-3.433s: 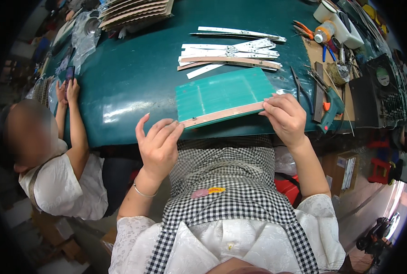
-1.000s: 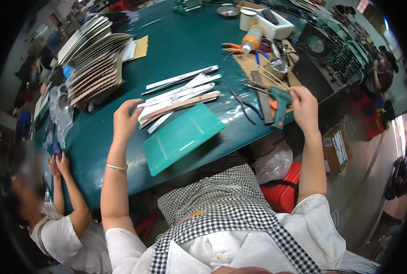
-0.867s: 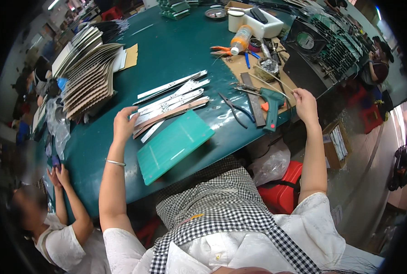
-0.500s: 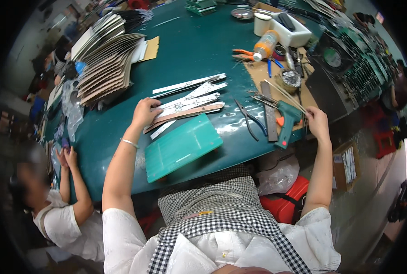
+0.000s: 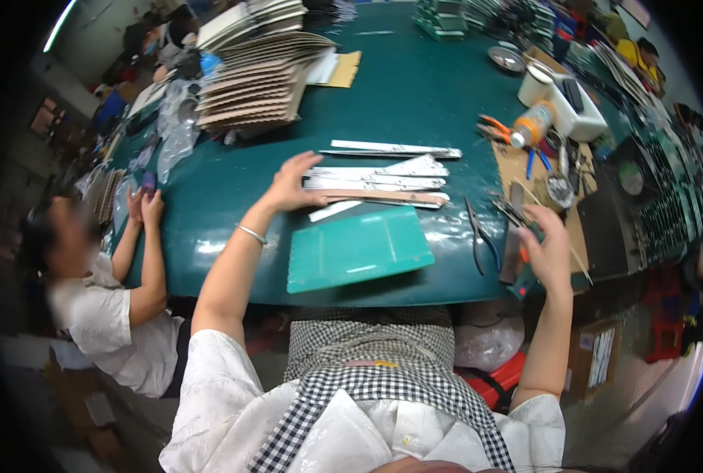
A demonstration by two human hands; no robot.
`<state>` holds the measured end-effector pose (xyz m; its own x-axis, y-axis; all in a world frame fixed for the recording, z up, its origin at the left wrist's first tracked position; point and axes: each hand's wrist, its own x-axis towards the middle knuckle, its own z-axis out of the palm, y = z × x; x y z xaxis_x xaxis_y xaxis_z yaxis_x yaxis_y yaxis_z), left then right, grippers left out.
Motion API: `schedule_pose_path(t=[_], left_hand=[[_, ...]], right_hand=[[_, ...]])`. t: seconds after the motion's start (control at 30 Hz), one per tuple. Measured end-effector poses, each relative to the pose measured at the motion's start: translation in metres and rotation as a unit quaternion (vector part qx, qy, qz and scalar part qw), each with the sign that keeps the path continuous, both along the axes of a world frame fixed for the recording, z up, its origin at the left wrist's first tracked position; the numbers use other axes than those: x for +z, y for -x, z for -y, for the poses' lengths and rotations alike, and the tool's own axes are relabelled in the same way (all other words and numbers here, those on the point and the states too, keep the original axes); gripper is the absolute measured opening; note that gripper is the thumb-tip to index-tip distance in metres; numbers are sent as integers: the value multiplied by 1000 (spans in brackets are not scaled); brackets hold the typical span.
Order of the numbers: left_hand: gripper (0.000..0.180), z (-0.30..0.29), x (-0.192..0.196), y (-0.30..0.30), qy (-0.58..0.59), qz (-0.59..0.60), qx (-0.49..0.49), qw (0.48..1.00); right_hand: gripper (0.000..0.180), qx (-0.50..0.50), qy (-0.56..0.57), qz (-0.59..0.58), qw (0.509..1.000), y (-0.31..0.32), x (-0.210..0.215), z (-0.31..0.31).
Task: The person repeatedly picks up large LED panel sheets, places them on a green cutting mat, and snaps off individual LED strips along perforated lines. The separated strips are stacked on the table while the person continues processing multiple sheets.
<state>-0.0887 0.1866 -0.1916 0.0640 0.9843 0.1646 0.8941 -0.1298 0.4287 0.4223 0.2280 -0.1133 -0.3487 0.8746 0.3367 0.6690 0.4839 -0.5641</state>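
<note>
My left hand is open at the left ends of a bunch of flat white strips with dark markings, its fingers and thumb spread around them. A tan strip lies along the near side of the bunch. Just below is a green plastic sheet or lid. My right hand is over a green glue gun with an orange trigger; fingers and thumb close around its body, hiding most of it. Beside the gun are a dark metal ruler-like bar and thin pale sticks.
Pliers lie between the sheet and the bar. Far right are an orange-labelled bottle, a white box and hand tools on cardboard. Stacked brown boards stand at the back left. A co-worker sits at the left.
My right hand has let go of the thin sticks and moved onto the glue gun. My left hand's fingers have spread at the strip ends. The whole view has shifted and turned.
</note>
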Motion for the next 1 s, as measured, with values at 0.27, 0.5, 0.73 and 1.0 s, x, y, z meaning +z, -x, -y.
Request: schedule_pose_path(t=[0.27,0.5,0.73,1.0], left_hand=[[81,12,-7,-12,17,-33,1,999],[77,29,-1,-8,-11,68,-4,998],[58,63,-26,-6,-137,162,66,975],[54,61,-18,0,-136,241,86,957]], right_hand=[[50,139,-34,78,987,136,-2,-18],[29,242,25,43,969,222,39,-59],[34,211,-50,35,976,394,72,-175],[41,99,-143,117,978,560,65,-275]])
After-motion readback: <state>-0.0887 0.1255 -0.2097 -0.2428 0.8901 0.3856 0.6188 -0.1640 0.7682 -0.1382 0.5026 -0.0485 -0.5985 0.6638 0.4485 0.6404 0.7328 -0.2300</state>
